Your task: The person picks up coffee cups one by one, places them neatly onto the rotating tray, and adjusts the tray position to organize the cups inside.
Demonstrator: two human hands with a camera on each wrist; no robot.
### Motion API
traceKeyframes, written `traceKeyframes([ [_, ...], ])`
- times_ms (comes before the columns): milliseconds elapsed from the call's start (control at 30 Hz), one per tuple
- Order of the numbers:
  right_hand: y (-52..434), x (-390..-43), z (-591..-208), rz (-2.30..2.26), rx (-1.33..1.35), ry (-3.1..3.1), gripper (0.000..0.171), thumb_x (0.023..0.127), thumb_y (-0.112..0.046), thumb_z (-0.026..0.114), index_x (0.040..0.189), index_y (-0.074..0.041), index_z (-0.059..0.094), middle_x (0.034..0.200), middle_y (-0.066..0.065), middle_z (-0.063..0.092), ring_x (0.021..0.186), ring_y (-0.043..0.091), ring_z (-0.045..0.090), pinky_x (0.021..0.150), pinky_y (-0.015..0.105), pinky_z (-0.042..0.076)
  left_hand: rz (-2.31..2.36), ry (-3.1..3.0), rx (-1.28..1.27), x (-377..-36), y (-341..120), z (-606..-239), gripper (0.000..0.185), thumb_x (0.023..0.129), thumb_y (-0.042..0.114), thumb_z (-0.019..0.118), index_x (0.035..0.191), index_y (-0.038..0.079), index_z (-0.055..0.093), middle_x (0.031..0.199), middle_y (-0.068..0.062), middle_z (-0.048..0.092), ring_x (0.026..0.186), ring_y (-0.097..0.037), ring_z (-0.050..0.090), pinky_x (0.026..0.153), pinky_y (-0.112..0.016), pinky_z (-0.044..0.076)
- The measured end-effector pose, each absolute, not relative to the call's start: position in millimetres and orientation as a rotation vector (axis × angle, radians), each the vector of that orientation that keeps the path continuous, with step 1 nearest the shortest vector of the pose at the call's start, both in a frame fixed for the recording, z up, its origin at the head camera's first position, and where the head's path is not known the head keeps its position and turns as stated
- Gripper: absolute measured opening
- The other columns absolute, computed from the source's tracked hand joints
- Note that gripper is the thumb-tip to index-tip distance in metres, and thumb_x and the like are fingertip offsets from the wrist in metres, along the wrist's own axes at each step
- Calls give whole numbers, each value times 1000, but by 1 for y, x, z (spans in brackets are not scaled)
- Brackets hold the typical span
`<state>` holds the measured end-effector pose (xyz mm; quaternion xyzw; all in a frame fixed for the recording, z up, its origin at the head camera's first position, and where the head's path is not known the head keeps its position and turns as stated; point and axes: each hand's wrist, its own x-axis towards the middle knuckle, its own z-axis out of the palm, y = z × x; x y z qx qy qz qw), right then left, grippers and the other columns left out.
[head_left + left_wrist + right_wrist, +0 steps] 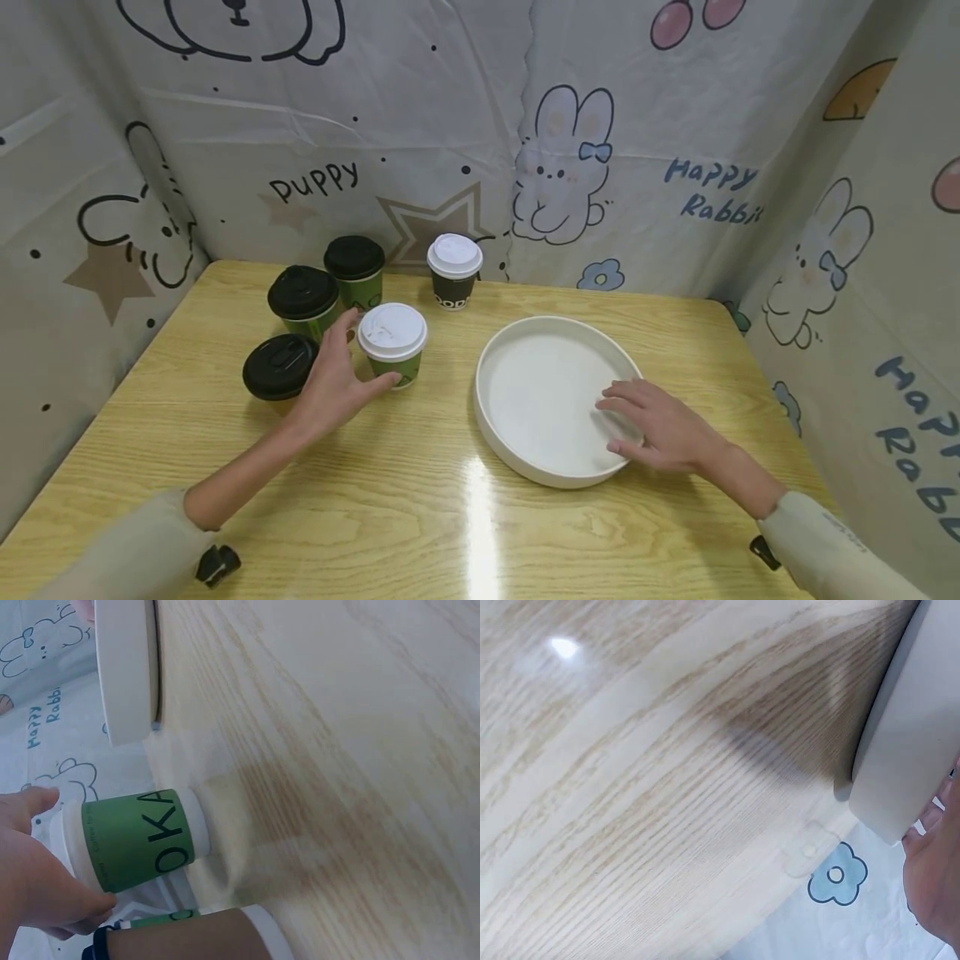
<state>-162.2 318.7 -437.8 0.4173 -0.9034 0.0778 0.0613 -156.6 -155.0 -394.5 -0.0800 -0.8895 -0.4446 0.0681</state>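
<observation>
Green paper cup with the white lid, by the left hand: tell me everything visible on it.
The green paper cup with the white plastic lid stands upright on the pale wooden table, left of the round white tray. Its sleeve shows dark lettering, "OKA" in the left wrist view, above a white base. The lid is domed and on. The left hand holds it, thumb and fingers curled round its sides. Three black-lidded cups stand close behind it.
</observation>
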Motion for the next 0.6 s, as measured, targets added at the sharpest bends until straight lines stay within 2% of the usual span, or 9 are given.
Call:
traceKeyframes([
  [133, 320, -160, -439, 248, 1246, -2769, 51, 90, -45, 67, 130, -14, 62, 134, 11, 59, 129, 34, 48, 111, 56, 32, -1415, -2623, -212, -158, -154, -398, 97, 80, 10, 84, 151, -5, 19, 146, -32, 29, 137, -48, 31, 107, -58, 37],
  [300, 320, -157, -441, 271, 1220, -2816, 48, 89, -43, 68, 128, -15, 64, 133, 10, 60, 130, 35, 47, 113, 59, 25, -1456, -2630, -197, -159, -153, -404, 99, 81, 11, 84, 152, -5, 17, 146, -31, 29, 138, -47, 31, 109, -57, 35],
  [600, 320, -153, -445, 322, 1234, -2851, 47, 88, -43, 69, 128, -18, 63, 133, 7, 59, 134, 33, 43, 117, 56, 15, -1512, -2634, -131, -161, -153, -408, 100, 82, 14, 83, 154, -2, 15, 149, -30, 25, 140, -46, 29, 110, -56, 34],
])
